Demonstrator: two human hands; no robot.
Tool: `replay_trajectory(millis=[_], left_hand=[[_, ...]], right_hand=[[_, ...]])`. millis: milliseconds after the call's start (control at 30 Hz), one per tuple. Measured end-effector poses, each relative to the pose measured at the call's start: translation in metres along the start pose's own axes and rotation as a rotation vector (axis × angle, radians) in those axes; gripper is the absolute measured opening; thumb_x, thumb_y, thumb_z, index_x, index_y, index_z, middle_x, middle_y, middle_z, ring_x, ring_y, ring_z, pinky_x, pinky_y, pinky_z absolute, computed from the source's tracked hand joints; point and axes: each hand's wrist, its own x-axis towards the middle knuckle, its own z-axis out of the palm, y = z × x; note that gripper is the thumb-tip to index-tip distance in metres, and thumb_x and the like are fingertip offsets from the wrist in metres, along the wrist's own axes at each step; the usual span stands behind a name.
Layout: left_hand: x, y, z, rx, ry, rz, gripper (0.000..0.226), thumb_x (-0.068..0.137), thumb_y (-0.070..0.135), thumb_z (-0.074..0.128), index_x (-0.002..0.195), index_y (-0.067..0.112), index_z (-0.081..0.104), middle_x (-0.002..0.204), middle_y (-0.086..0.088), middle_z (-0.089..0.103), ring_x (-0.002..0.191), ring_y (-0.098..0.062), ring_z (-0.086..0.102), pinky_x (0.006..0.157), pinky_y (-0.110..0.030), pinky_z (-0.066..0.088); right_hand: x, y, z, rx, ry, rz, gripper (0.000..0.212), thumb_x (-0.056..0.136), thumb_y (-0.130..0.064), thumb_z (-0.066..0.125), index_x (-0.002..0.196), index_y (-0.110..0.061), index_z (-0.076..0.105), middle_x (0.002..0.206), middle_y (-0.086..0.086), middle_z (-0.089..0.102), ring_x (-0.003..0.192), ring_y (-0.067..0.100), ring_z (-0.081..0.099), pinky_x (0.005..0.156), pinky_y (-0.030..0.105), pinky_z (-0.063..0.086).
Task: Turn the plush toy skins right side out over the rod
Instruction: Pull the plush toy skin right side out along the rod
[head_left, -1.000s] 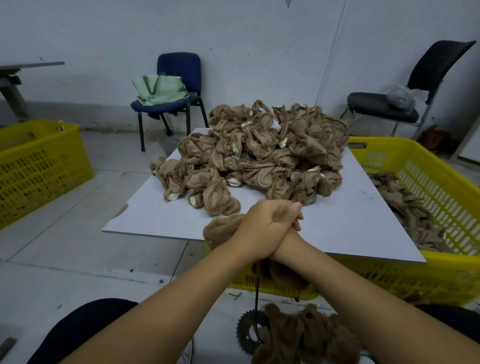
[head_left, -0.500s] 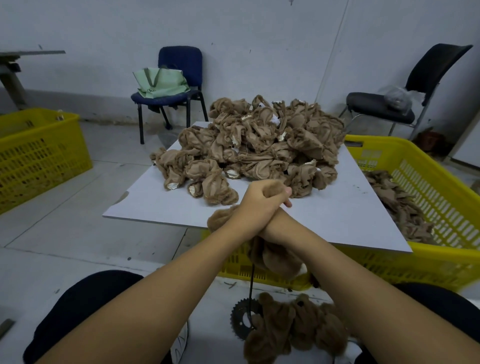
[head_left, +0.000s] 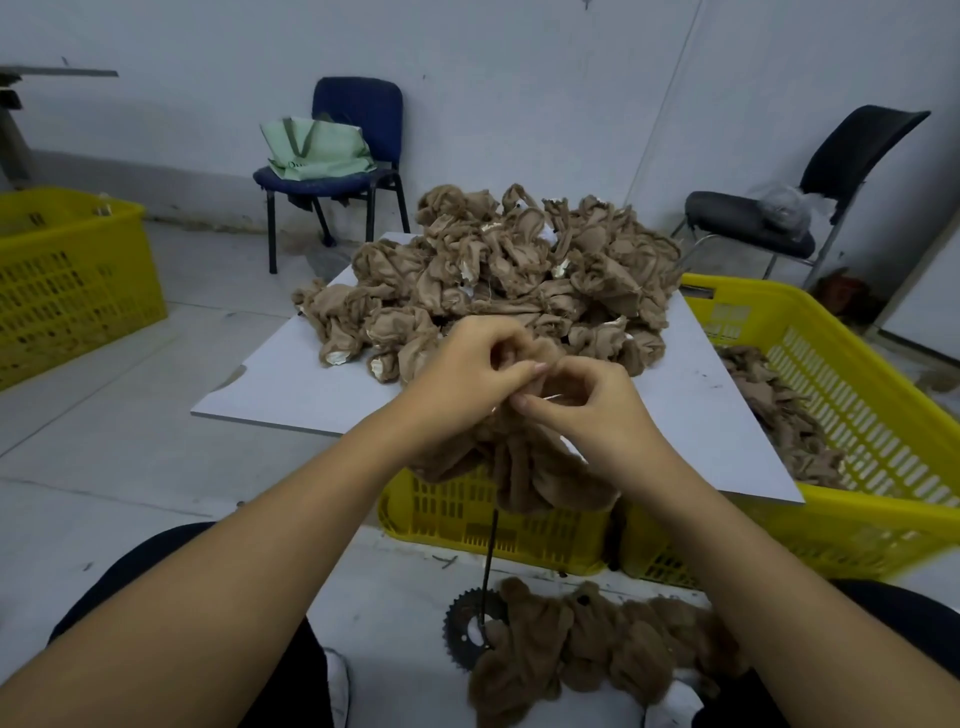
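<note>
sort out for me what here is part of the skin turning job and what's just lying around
Part of the job:
- left hand and right hand, both pinching the plush skin on the rod
- pile of unturned skins on the white board
- turned skins by the sprocket base

Just lying about:
- blue chair with a green bag
- black chair
- far yellow crate

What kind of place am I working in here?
Probably a small toy workshop: a pile of unturned skins on a white board, yellow crates holding more, and a rod on the floor.
</note>
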Motion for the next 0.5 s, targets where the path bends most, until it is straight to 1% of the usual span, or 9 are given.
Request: replay_trajectory(millis=[67,100,167,200,267,300,367,433,500], left_hand=[[-0.002,0.004,-0.003,-0.034,0.046,0.02,0.012,0.088,0.007,0.073,0.079,0.003,0.066,0.07,-0.012,0.059,0.064,-0.01,0.052,0.06,-0.025,0.042],[-0.003,0.005,-0.006,-0.053,0.053,0.017,0.011,0.089,0.007,0.072,0.081,0.002,0.066,0.073,-0.015,0.061,0.066,-0.016,0.056,0.06,-0.029,0.044],[-0.005,0.007,-0.014,-0.07,0.002,-0.003,0.009,0.09,0.008,0.071,0.084,0.002,0.067,0.075,-0.015,0.063,0.068,-0.024,0.061,0.06,-0.035,0.049],[-0.006,0.007,-0.017,-0.063,-0.038,-0.011,0.009,0.09,0.008,0.071,0.084,0.003,0.067,0.073,-0.011,0.064,0.066,-0.021,0.062,0.059,-0.034,0.05],[-0.008,0.004,-0.022,-0.027,-0.118,-0.037,0.01,0.089,0.008,0.071,0.081,0.006,0.066,0.07,-0.002,0.063,0.063,-0.011,0.06,0.059,-0.033,0.05],[-0.008,0.002,-0.022,0.012,-0.162,-0.062,0.012,0.09,0.01,0.071,0.079,0.007,0.066,0.07,-0.002,0.062,0.065,-0.012,0.059,0.062,-0.037,0.05],[-0.01,-0.002,-0.018,0.124,-0.259,-0.116,0.012,0.091,0.012,0.069,0.079,0.009,0.066,0.074,-0.006,0.064,0.07,-0.02,0.061,0.069,-0.048,0.054],[-0.013,-0.006,-0.011,0.202,-0.33,-0.167,0.019,0.094,0.01,0.063,0.077,0.018,0.063,0.072,-0.007,0.068,0.07,-0.023,0.066,0.071,-0.051,0.055],[-0.015,-0.008,-0.006,0.238,-0.319,-0.19,0.031,0.095,0.01,0.059,0.071,0.029,0.055,0.067,-0.004,0.068,0.066,-0.022,0.067,0.069,-0.051,0.056]], right_hand=[[0.0,-0.001,-0.001,0.03,0.041,-0.098,0.017,0.084,-0.018,0.079,0.1,-0.015,0.073,0.092,-0.001,0.075,0.088,0.012,0.073,0.074,0.026,0.059],[0.0,-0.003,0.001,0.029,0.058,-0.139,0.016,0.085,-0.018,0.079,0.099,-0.014,0.073,0.092,0.0,0.075,0.088,0.013,0.073,0.074,0.028,0.059],[-0.001,-0.006,0.004,0.023,0.069,-0.176,0.012,0.086,-0.021,0.078,0.095,-0.013,0.074,0.089,0.002,0.075,0.086,0.016,0.073,0.073,0.035,0.061],[-0.001,-0.006,0.005,0.004,0.064,-0.18,0.01,0.087,-0.022,0.077,0.093,-0.014,0.075,0.086,0.002,0.075,0.084,0.017,0.073,0.072,0.039,0.061],[-0.001,-0.006,0.007,-0.049,0.042,-0.162,0.006,0.087,-0.022,0.076,0.089,-0.016,0.076,0.082,0.001,0.075,0.081,0.017,0.073,0.072,0.045,0.06],[0.0,-0.003,0.008,-0.077,0.027,-0.135,0.005,0.086,-0.021,0.076,0.088,-0.016,0.077,0.081,0.0,0.076,0.081,0.016,0.073,0.073,0.046,0.06],[0.001,0.003,0.011,-0.146,-0.006,-0.052,0.003,0.084,-0.019,0.078,0.086,-0.017,0.078,0.08,-0.004,0.076,0.08,0.01,0.073,0.075,0.045,0.06],[0.002,0.008,0.012,-0.2,-0.03,0.009,0.003,0.082,-0.017,0.08,0.085,-0.016,0.078,0.079,-0.004,0.076,0.078,0.007,0.072,0.076,0.044,0.06],[0.004,0.01,0.012,-0.191,-0.02,0.03,0.003,0.082,-0.013,0.079,0.085,-0.013,0.079,0.079,-0.002,0.076,0.078,0.009,0.073,0.078,0.044,0.06]])
